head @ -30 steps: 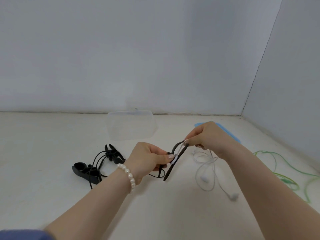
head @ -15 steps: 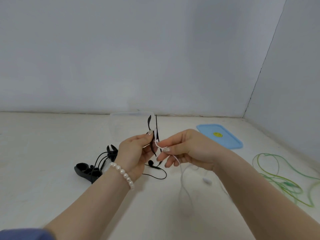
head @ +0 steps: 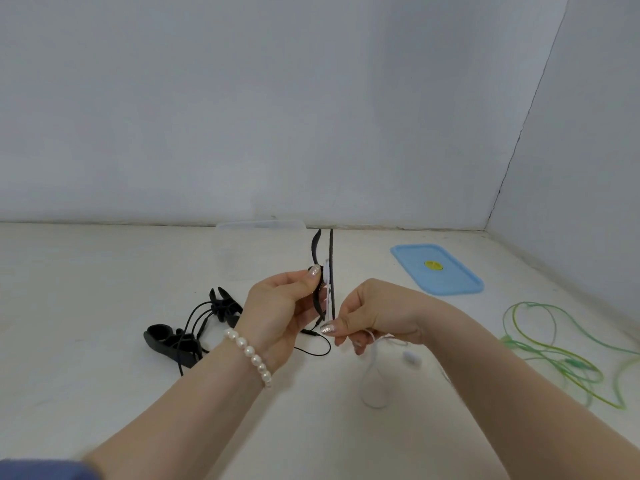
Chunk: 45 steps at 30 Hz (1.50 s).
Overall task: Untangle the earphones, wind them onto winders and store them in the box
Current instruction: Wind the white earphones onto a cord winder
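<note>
Hands: left (head: 280, 306) grips winder (head: 330, 251), right (head: 374, 315) pinches cable (head: 372, 358).

A pearl bracelet (head: 250, 355) shows near the middle of the view, low in front of the grey back wall (head: 277, 109) and set on the wrist. A dark blue sleeve (head: 41, 470) fills the bottom left corner, far below that wall. The wall meets a pale, matte surface (head: 86, 271) along a dark seam, and on the right it joins a second grey side wall (head: 588, 150) at a slanted corner line with a thin crack running down it.
</note>
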Tool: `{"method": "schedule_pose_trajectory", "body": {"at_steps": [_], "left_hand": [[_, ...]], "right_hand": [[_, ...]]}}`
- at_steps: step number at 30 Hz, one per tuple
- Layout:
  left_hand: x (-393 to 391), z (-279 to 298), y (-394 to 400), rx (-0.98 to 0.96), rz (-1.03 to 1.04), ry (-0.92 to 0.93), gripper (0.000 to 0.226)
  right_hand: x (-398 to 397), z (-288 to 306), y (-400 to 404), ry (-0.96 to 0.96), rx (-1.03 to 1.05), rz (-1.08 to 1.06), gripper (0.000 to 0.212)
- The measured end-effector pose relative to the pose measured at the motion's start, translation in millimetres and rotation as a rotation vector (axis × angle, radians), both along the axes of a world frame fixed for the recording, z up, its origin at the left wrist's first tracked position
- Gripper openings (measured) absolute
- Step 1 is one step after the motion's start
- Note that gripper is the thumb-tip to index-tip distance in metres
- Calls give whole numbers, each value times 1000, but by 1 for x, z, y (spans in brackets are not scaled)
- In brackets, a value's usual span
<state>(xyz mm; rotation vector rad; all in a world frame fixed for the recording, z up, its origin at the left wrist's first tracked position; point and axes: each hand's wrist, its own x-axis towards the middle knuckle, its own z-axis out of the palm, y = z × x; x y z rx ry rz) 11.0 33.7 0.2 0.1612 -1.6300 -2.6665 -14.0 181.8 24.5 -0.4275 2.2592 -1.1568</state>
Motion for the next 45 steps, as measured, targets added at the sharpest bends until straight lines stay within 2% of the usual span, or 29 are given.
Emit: {"method": "schedule_pose_trajectory", "body": {"at_steps": [4, 7, 10, 14, 17, 20, 26, 29, 31, 35, 37, 40, 45], "left_hand": [[3, 4, 0, 7, -120, -26, 13], [6, 6, 1, -167, -254, -55, 12], [3, 3, -2, -340, -232, -35, 10], [-1, 3, -6, -581, -218, 15, 8], [0, 2, -7, -690, -242, 30, 13], [0, 0, -10, -754, -249, 17, 12], [-9, -6, -14, -869, -52, 61, 25], [-11, -8, -14, -903, 65, 88, 31], [-12, -7, -12, -837, 142, 105, 28], [-11, -1, -12, -384, 174, 44, 21], [-9, 3, -12, -215, 159, 30, 20], [-6, 9, -12, -97, 134, 51, 17], [-3, 12, -13, -41, 26, 83, 14]], "right_hand": [[-5, -1, 6, 86, 29, -49, 19], [-14, 0, 20, 208, -17, -192, 17], [-21, 6, 32, 261, -56, -259, 13], [-23, 13, 37, 294, -64, -248, 8], [-22, 12, 33, 370, 17, -239, 14], [-25, 11, 33, 465, 13, -309, 9], [-18, 18, 36, 341, -43, -283, 9], [-9, 22, 21, 273, -155, -241, 11], [-2, 21, 10, 188, -245, -178, 13], [5, 9, -10, -10, -357, -109, 10], [7, 1, -16, -74, -312, -37, 10], [8, -6, -17, -127, -160, 49, 16], [-2, -6, -4, -154, -98, -28, 22]]}}
